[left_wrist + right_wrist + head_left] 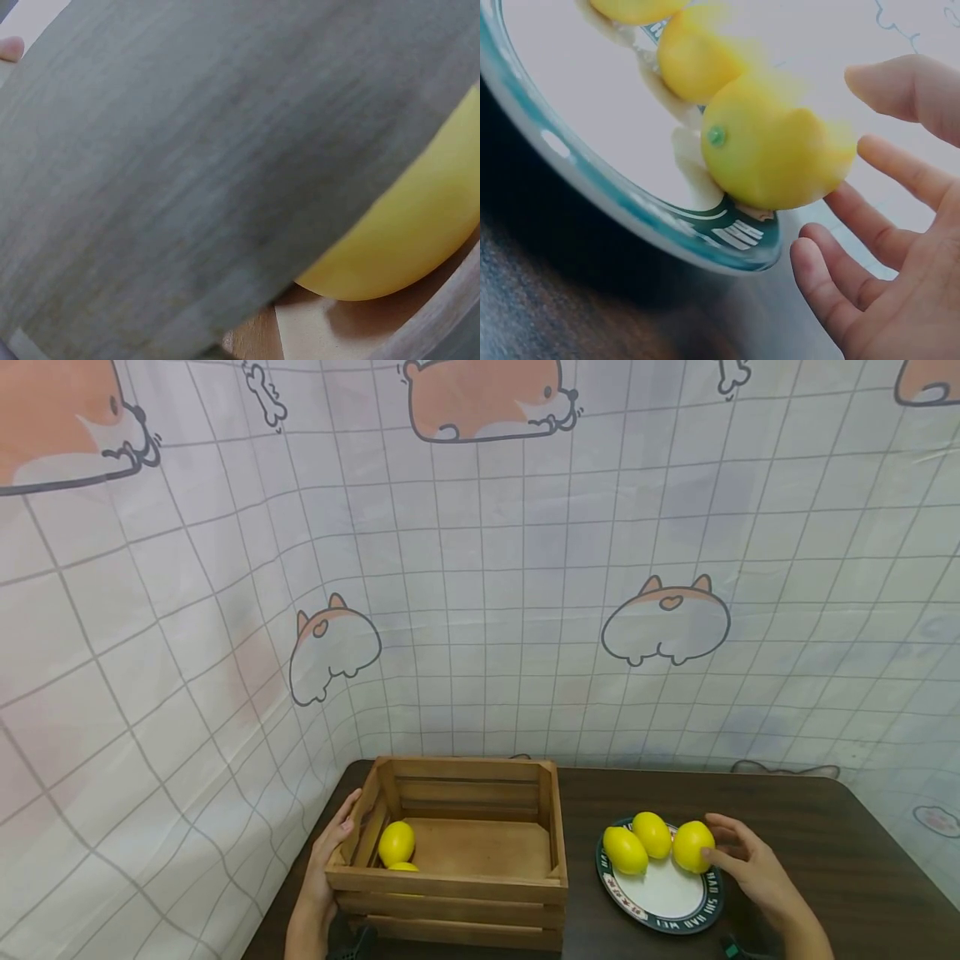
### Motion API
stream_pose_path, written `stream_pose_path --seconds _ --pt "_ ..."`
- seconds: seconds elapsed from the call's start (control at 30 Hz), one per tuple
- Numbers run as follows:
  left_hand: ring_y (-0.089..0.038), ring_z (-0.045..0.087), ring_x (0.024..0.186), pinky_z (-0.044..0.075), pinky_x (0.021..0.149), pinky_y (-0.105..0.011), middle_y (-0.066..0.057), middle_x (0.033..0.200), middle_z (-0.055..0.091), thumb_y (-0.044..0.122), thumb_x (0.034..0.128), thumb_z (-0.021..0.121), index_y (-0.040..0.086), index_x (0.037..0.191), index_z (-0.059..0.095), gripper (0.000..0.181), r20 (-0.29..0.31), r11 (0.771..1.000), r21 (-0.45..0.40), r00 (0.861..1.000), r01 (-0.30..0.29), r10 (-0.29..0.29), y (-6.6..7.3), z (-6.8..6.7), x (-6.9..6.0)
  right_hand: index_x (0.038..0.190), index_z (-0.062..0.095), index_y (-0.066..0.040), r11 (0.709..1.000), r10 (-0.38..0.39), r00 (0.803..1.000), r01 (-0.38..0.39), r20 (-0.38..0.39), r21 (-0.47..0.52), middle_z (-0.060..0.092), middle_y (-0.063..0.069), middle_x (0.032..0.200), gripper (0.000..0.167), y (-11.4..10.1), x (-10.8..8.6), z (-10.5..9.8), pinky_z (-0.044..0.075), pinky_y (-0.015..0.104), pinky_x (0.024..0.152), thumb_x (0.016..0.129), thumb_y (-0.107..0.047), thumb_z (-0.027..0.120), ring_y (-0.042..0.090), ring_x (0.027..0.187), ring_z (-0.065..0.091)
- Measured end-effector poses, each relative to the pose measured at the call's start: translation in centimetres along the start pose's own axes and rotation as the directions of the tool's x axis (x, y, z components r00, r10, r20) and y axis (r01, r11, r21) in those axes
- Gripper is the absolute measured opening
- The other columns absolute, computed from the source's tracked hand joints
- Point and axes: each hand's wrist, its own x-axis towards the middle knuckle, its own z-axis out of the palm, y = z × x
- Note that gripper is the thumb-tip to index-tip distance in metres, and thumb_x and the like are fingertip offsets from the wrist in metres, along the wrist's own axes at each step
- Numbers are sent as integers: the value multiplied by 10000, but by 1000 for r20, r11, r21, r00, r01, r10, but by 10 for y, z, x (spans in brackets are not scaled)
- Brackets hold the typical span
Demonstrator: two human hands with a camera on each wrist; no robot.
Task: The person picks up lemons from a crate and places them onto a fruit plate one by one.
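A wooden slatted crate [450, 893] stands at the left of the table. One lemon [397, 843] lies inside near its left wall, with part of another lemon [403, 866] showing over the front slats. My left hand [324, 860] rests against the crate's left side, fingers fairly straight. In the left wrist view a slat [187, 165] covers most of the picture, beside a lemon [397, 247]. Three lemons lie on a dark-rimmed plate [667, 906]. My right hand [757, 868] is at the rightmost lemon [693, 847], its fingers spread around the lemon's side, not gripping it.
The other two plate lemons [625, 851] sit close together at the rim's left and back. The dark wooden table [840, 852] reaches back to a grid-patterned curtain [495, 610] with cartoon dogs, which also hangs along the left side.
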Motion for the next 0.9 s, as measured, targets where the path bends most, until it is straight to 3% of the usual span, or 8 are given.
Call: stream_pose_path --seconds 0.13,0.33,0.4,0.53,0.67,0.9 --pt "-408 -5 1585 40 1158 -798 -65 1731 117 381 1072 401 220 1633 285 594 4 1000 -7 1000 6 -6 0 0 0 1551 329 -12 1000 -19 1000 18 -18 -21 474 294 1450 671 -5 -2 -2 519 309 839 1025 -297 633 173 1064 567" --pt "-409 -11 1585 39 1155 -803 -71 1731 107 382 1074 398 220 1635 279 596 6 1000 -8 1000 7 -7 0 -1 0 1539 356 -11 997 -66 997 64 -51 -37 460 282 1466 656 -13 -5 -2 517 396 897 1027 -320 627 362 1229 497" --pt "-415 -12 1583 40 1152 -806 -73 1731 104 378 1075 394 204 1638 269 603 6 1000 -5 1000 5 -5 -1 -1 0 1531 378 -22 996 -84 994 81 -66 -46 472 241 1466 640 -16 -6 -1 515 363 899 1026 -322 630 367 1261 472" --pt "-412 -12 1584 38 1154 -804 -65 1732 104 378 1077 393 212 1636 275 595 5 1000 -4 1000 3 -3 -1 -1 -1 1508 443 -70 990 -129 986 122 -104 -71 555 -35 1348 595 -22 -8 -2 491 214 844 1013 -327 650 177 1192 505" --pt "-406 -5 1585 36 1157 -800 -59 1732 116 373 1079 391 233 1630 293 577 5 1000 -1 1000 0 0 -2 -1 -1 1500 468 -107 984 -166 979 158 -114 -77 500 -300 1236 577 -27 -9 -3 464 146 824 1011 -355 648 -13 1107 485" --pt "-402 10 1585 43 1160 -797 -53 1729 132 368 1079 394 243 1628 302 570 2 1000 -5 1000 -5 5 -3 -1 1 1465 513 -105 963 -264 954 254 -141 -89 587 -197 1258 502 -49 -12 1 467 99 831 1019 -293 644 -106 1091 503"
